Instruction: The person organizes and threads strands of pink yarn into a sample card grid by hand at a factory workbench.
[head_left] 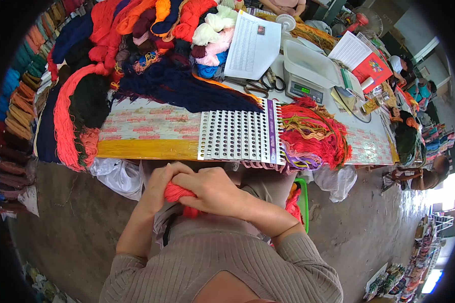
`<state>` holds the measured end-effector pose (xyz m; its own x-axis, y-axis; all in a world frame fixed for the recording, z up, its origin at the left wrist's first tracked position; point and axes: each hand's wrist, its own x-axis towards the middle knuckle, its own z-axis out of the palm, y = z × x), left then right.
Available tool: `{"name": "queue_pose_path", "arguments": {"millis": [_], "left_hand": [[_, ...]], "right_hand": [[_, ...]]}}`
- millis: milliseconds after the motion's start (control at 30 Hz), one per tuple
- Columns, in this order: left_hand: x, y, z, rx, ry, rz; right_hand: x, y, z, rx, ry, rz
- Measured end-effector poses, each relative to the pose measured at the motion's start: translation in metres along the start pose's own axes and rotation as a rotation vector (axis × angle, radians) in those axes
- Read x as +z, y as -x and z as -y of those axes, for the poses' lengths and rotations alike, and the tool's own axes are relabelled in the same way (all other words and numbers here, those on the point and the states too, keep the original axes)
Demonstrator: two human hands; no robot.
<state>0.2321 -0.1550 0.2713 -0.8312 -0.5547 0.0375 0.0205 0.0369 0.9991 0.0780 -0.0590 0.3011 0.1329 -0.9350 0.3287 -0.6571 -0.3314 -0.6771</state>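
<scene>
A coral-red skein of yarn is held over my lap, just below the table's front edge. Around its left side my left hand is closed. My right hand grips the same skein from the right, its fingers curled over the top and meeting the left hand. Part of the yarn hangs beneath the hands. On the table ahead lies a stack of white cards with punched holes. Bundled multicolour threads spread out from the cards' right side.
Dark navy yarn and coral skeins cover the table's left. Scissors, a digital scale with a plastic tub, and a printed sheet lie behind. A green basket stands by my right side. Other people are across the table and at right.
</scene>
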Motion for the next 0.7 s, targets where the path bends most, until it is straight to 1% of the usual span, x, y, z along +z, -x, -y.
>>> {"name": "queue_pose_path", "arguments": {"millis": [33, 67, 100, 133, 167, 200, 233, 267, 300, 333, 367, 400, 467, 567, 667, 700], "left_hand": [[-0.005, 0.005, 0.022, -0.119, 0.199, 0.066], [-0.009, 0.009, 0.007, -0.282, 0.237, 0.139], [-0.014, 0.011, -0.010, -0.446, 0.272, 0.213], [-0.022, 0.009, -0.014, -0.439, 0.282, 0.296], [-0.033, 0.004, -0.027, -0.310, 0.211, 0.417], [-0.043, 0.000, -0.045, -0.177, 0.141, 0.536], [-0.051, -0.002, -0.059, -0.140, 0.167, 0.443], [-0.061, -0.011, -0.077, -0.010, 0.170, 0.443], [-0.070, -0.018, -0.098, 0.123, 0.173, 0.439], [-0.080, -0.026, -0.120, 0.250, 0.168, 0.372], [-0.090, -0.034, -0.142, 0.370, 0.176, 0.295], [-0.104, -0.042, -0.165, 0.484, 0.184, 0.223], [-0.134, -0.060, -0.214, 0.671, 0.197, 0.144], [-0.165, -0.086, -0.276, 0.799, 0.216, 0.148], [-0.172, -0.099, -0.306, 0.804, 0.236, 0.169], [-0.169, -0.102, -0.307, 0.788, 0.270, 0.189]], "right_hand": [[0.001, -0.001, 0.001, 0.030, 0.003, -0.004], [-0.001, 0.000, -0.004, 0.008, -0.067, -0.037], [0.000, 0.000, -0.011, -0.030, -0.071, -0.112], [0.000, 0.001, -0.015, -0.066, -0.076, -0.189], [-0.004, 0.004, -0.015, -0.033, -0.113, -0.158], [-0.004, 0.006, -0.015, 0.018, -0.206, -0.191], [-0.003, 0.009, -0.016, 0.072, -0.300, -0.222], [-0.009, 0.011, -0.017, 0.103, -0.211, -0.194], [-0.008, 0.013, -0.021, 0.114, -0.231, -0.211], [-0.007, 0.015, -0.026, 0.121, -0.249, -0.227], [-0.005, 0.018, -0.027, 0.163, -0.304, -0.196], [-0.004, 0.022, -0.029, 0.160, -0.306, -0.192], [0.000, 0.026, -0.033, 0.161, -0.328, -0.144], [0.004, 0.034, -0.038, 0.218, -0.368, -0.151], [0.010, 0.039, -0.046, 0.331, -0.469, -0.131], [0.011, 0.039, -0.048, 0.312, -0.436, -0.131]]}}
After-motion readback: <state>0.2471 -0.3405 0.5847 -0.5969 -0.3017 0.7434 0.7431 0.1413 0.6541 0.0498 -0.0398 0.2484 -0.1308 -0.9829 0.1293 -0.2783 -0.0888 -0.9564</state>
